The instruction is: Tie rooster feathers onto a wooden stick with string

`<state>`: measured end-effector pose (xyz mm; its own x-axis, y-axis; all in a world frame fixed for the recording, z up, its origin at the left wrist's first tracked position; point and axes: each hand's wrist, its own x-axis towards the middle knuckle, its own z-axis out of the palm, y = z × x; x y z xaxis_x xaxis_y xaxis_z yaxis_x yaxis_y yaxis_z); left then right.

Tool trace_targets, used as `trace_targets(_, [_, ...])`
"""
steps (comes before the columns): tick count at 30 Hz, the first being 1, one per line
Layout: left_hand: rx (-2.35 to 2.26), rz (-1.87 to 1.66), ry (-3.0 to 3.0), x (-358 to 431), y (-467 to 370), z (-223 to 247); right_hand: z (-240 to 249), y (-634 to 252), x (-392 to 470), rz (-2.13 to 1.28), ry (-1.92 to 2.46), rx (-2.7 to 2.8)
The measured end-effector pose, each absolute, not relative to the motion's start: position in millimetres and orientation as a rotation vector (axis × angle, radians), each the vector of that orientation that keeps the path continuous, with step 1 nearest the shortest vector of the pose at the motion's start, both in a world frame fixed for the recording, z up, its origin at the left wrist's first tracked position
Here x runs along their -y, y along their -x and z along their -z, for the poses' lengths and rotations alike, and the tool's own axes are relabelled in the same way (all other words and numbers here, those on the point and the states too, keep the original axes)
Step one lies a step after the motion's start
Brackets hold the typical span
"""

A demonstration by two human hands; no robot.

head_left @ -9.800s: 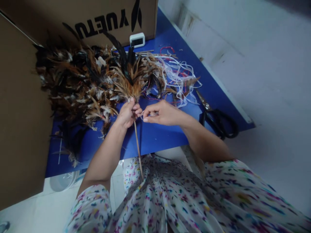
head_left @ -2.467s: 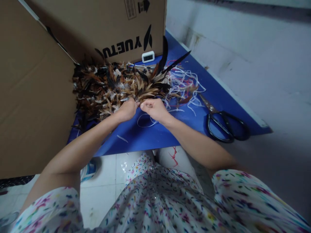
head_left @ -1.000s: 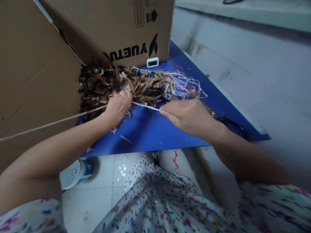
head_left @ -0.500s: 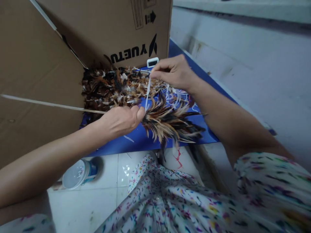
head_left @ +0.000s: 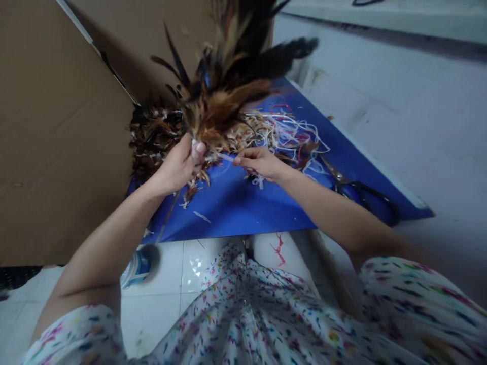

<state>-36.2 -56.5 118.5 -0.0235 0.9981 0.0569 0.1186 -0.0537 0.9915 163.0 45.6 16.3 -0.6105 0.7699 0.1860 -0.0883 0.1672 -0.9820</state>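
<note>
My left hand (head_left: 181,165) is closed around the base of a feather duster (head_left: 224,86), whose brown and black feathers fan upward and are blurred at the tips. A thin stick (head_left: 167,219) slants down from beneath that hand. Between the fingertips of my right hand (head_left: 258,163) is the end of a white plastic strip (head_left: 226,157), stretched across to the feather base. Loose brown and black feathers (head_left: 154,134) lie behind my left hand on the blue tabletop (head_left: 236,208).
Tangled white and red strings (head_left: 300,137) lie beyond my right forearm. Black-handled scissors (head_left: 365,195) rest at the right, partly under that arm. Large cardboard (head_left: 68,137) walls the left and back. A bucket (head_left: 136,268) stands on the tiled floor (head_left: 152,314).
The duster has turned from pointing right to pointing upward, its stick swinging from the left to below. My right hand has come down, still pinching the strip.
</note>
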Motion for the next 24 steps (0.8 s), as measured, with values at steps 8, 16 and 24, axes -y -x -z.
trace_targets(8, [-1.219,-1.090,-1.018,41,21,-101,-8,-170,-43,-1.471,0.660,1.701])
trace_targets(16, [-1.066,-1.081,-0.801,18,11,-78,-6,-168,-37,-1.825,0.505,1.387])
trace_targets(24, [-0.983,-1.039,-0.705,4,-1,-63,-2,-161,-37,-1.680,0.580,1.419])
